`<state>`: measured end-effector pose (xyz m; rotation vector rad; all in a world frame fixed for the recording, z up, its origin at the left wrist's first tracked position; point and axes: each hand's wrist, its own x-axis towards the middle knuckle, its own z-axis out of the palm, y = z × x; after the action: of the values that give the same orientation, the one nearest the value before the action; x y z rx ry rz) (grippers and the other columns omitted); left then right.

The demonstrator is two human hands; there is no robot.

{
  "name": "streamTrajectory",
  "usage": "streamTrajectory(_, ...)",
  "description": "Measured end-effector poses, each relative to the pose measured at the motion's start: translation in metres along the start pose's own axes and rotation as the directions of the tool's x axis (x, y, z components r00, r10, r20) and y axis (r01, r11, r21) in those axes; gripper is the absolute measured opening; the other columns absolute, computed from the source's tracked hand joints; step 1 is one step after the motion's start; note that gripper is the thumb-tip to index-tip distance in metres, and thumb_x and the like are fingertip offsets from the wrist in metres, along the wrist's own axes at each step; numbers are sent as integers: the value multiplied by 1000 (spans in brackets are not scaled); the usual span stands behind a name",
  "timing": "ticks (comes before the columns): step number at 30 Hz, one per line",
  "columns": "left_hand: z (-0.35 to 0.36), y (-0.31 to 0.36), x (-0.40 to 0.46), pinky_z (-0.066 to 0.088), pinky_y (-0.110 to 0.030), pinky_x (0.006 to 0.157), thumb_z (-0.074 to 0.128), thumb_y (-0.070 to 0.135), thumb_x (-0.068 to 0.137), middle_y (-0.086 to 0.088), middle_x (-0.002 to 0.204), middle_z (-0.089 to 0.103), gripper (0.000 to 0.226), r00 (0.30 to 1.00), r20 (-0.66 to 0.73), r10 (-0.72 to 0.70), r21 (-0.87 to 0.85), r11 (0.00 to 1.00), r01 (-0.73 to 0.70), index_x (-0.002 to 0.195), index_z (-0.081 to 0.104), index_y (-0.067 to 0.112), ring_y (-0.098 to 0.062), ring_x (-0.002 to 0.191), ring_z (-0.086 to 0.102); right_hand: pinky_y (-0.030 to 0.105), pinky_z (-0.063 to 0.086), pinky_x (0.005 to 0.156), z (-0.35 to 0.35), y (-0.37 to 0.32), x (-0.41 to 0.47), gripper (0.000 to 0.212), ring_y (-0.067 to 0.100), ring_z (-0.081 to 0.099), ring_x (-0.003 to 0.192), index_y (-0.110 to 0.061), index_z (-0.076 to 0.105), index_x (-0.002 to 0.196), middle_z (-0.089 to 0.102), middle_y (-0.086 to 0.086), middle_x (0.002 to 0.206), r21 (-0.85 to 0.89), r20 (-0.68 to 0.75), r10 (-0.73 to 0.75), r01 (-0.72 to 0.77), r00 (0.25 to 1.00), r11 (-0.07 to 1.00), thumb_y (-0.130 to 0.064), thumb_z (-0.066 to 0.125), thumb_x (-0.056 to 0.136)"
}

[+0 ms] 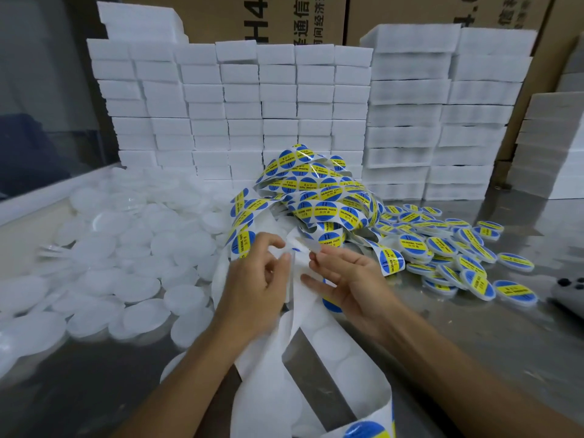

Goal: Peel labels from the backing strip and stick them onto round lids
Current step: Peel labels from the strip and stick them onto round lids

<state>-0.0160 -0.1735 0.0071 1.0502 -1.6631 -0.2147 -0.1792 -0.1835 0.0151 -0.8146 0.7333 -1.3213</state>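
Note:
A tangled white backing strip (316, 197) carrying round blue-and-yellow labels is heaped at the table's centre, and its emptied part (271, 349) trails down toward me. My left hand (256, 279) pinches the white strip between thumb and fingers. My right hand (344, 276) holds the strip just to the right, with a blue label (331, 303) showing under its fingers. Many plain white round lids (126, 254) cover the left side. Several labelled lids (448, 254) lie in a pile at the right.
Stacks of white foam blocks (284, 105) wall off the back, with cardboard boxes (316, 17) behind them. A dark-buttoned grey device (568, 289) sits at the right edge. The metal tabletop (474, 336) shows at the front right.

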Motion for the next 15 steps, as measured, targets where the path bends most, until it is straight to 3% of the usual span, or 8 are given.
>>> streamTrajectory(2, -12, -2, 6, 43, -39, 51, 51, 27, 89, 0, 51, 55, 5, 986, -162, 32, 156, 988, -6, 85, 48, 29, -22, 49, 51, 44, 61, 81, -2, 0, 1, 18, 20, 74, 81, -7, 80, 77, 75, 15, 89, -21, 3, 10, -10, 1000, 1000, 5, 68, 81)
streamTrajectory(4, -28, -8, 12, 43, -34, 56, 54, 22, 87, 4, 64, 63, 5, 971, -221, -86, 369, 915, 165, 84, 52, 24, -31, 64, 58, 43, 60, 83, -2, 0, 1, 20, 22, 75, 87, -7, 80, 83, 76, 14, 93, -52, 27, 18, -16, 999, 998, 4, 64, 85)
streamTrajectory(6, -44, -17, 16, 43, -36, 71, 54, 19, 85, -5, 93, 68, 7, 931, -188, -313, 594, 719, 362, 91, 58, 20, -35, 87, 60, 43, 60, 85, -2, 2, 3, 17, 22, 75, 88, -6, 80, 86, 76, 12, 93, -52, 36, 35, -33, 999, 998, -1, 64, 87)
streamTrajectory(9, -57, -23, 15, 38, -41, 89, 55, 18, 81, -10, 113, 56, 19, 809, -121, -575, 734, 496, 463, 99, 58, 17, -35, 108, 51, 44, 60, 84, -2, 3, 5, 11, 20, 74, 86, -6, 80, 86, 76, 10, 92, -61, 26, 46, -45, 999, 997, -11, 71, 83)
streamTrajectory(12, -60, -25, 14, 41, -42, 89, 58, 18, 79, -11, 115, 52, 27, 737, -90, -670, 729, 459, 507, 104, 49, 15, -36, 113, 46, 46, 60, 83, -3, 4, 4, 16, 15, 71, 79, -6, 80, 84, 74, 12, 94, -98, 28, 47, -44, 998, 994, -14, 78, 69)
streamTrajectory(15, -61, -28, 14, 40, -38, 76, 60, 15, 81, -17, 112, 55, 27, 758, -83, -647, 696, 506, 509, 102, 43, 12, -36, 102, 50, 44, 61, 80, -5, 7, 5, 24, 15, 69, 77, -4, 78, 90, 74, 14, 94, -104, 37, 47, -43, 998, 994, -9, 77, 67)
